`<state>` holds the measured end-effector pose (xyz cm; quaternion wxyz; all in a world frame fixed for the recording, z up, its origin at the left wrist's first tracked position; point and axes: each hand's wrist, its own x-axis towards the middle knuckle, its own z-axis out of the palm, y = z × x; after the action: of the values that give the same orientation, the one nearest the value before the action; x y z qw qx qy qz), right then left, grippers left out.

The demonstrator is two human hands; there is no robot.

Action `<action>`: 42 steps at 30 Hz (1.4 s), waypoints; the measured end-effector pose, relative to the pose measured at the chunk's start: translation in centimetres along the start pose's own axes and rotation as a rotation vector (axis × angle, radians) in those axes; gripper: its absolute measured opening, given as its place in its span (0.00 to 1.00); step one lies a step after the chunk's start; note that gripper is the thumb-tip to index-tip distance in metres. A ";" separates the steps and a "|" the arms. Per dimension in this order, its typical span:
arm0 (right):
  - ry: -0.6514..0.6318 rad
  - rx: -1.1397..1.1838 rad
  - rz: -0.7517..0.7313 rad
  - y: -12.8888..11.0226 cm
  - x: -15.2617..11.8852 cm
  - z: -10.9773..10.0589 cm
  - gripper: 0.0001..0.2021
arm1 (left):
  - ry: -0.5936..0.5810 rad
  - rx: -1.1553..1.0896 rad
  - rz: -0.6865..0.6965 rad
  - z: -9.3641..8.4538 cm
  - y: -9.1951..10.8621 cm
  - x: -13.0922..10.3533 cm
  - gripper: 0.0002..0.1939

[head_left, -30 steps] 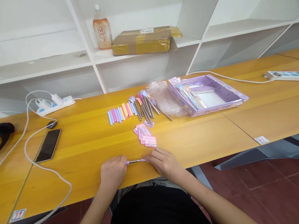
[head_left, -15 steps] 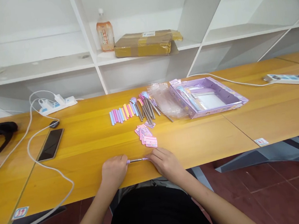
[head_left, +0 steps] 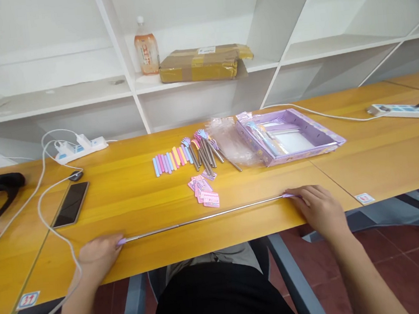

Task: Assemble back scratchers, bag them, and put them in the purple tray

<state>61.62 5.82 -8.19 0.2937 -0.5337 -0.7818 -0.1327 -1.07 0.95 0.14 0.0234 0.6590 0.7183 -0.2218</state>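
A telescopic back scratcher (head_left: 201,219) is stretched out long above the table's front part, its thin metal rod running between my hands. My left hand (head_left: 102,253) is closed round its purple handle end. My right hand (head_left: 320,210) grips the purple piece at the other end; the fingers cover most of that piece. Beyond the rod lie several small pink and purple cards (head_left: 203,191). Behind them is a pile of back scratchers (head_left: 205,152) with metal rods and coloured hand-shaped heads. Left of the pile, several pastel handle sleeves (head_left: 172,161) lie in a row.
A purple box (head_left: 306,154) holds wrapped items, with clear plastic wrap (head_left: 230,142) beside it. A phone (head_left: 71,204), white cable (head_left: 58,235) and power strip (head_left: 81,149) are at left. Another power strip (head_left: 407,110) lies right. A carton (head_left: 200,65) and bottle (head_left: 146,48) stand on the shelf.
My hands have moved far apart, left hand to the left and right hand to the right. The back scratcher between them has gone from short to fully drawn out.
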 end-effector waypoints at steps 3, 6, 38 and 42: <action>0.061 0.026 0.095 0.9 -1.1 0.3 0.07 | 0.043 -0.037 0.025 0.3 0.2 0.0 0.24; 0.084 0.034 0.152 0.6 -1.4 1.0 0.07 | 0.096 -0.065 -0.002 0.8 1.0 0.2 0.22; -0.047 -0.180 -0.048 -5.2 1.1 0.2 0.06 | 0.071 -0.031 0.035 -0.3 4.0 -0.7 0.21; -0.081 0.090 -0.268 -14.8 2.9 1.1 0.09 | 0.166 -0.134 0.197 -1.7 11.2 -1.7 0.20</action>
<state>46.95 2.78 -5.75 0.2653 -0.4158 -0.8624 -0.1140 10.34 0.31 -0.98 0.0295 0.7394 0.6627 -0.1149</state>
